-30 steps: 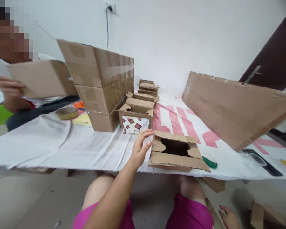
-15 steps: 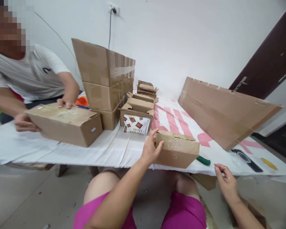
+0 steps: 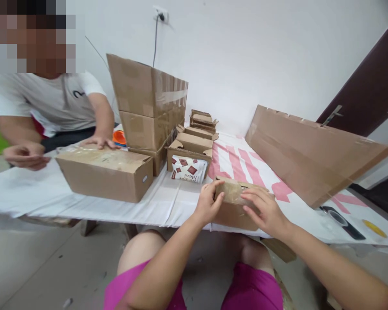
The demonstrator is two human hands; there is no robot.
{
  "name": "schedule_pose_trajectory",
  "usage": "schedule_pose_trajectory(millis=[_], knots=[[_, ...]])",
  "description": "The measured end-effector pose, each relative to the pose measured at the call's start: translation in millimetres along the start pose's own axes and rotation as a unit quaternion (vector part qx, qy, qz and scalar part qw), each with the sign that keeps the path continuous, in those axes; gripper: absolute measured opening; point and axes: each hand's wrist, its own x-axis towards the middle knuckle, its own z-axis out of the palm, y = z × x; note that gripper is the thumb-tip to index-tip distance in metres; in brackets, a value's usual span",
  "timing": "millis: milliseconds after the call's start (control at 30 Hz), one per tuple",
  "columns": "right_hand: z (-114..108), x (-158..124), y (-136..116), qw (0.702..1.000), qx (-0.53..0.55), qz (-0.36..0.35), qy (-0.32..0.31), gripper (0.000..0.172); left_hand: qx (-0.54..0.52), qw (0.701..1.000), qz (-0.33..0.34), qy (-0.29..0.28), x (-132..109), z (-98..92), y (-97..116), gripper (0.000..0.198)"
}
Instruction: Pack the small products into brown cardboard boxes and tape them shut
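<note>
A small taped cardboard box (image 3: 234,215) lies near the table's front edge, before my knees. My left hand (image 3: 209,202) grips its left end, thumb on the near side and fingers bent over the top edge. Over the right part of the box is my right hand (image 3: 267,213), fingers apart and their tips at the clear tape on its top. That hand hides the box's right end. Just beyond stands an open-topped carton (image 3: 190,148), with a white printed pouch (image 3: 189,169) against its front.
At left, a co-worker (image 3: 61,103) rests one hand on a larger taped box (image 3: 106,181). Stacked cartons (image 3: 137,90) rise behind it. A large cardboard sheet (image 3: 310,150) leans at right, near a black tape-like item (image 3: 342,221) and a yellow ring (image 3: 374,228).
My right hand has moved left from beside the table edge onto the box top. My left hand keeps its hold. The co-worker's one hand has come off the larger box's end.
</note>
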Motion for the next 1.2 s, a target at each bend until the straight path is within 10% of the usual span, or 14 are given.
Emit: schedule_pose_trajectory(millis=[433,900,1200], knots=[[19.1,31.4,-7.0,0.999,-0.038,0.014,-0.025,0.043,-0.158,0.986,-0.046,-0.018,-5.4,3.1,-7.8,0.057],[-24.2,-11.1,-21.1,0.996,0.006,0.035,-0.078,0.015,-0.219,0.974,-0.049,-0.016,3.4,-24.1,-1.3,0.035],[-1.9,-25.6,-10.6,0.990,0.040,0.065,-0.120,0.017,0.074,0.984,0.100,-0.125,5.0,-24.2,13.3,0.016]])
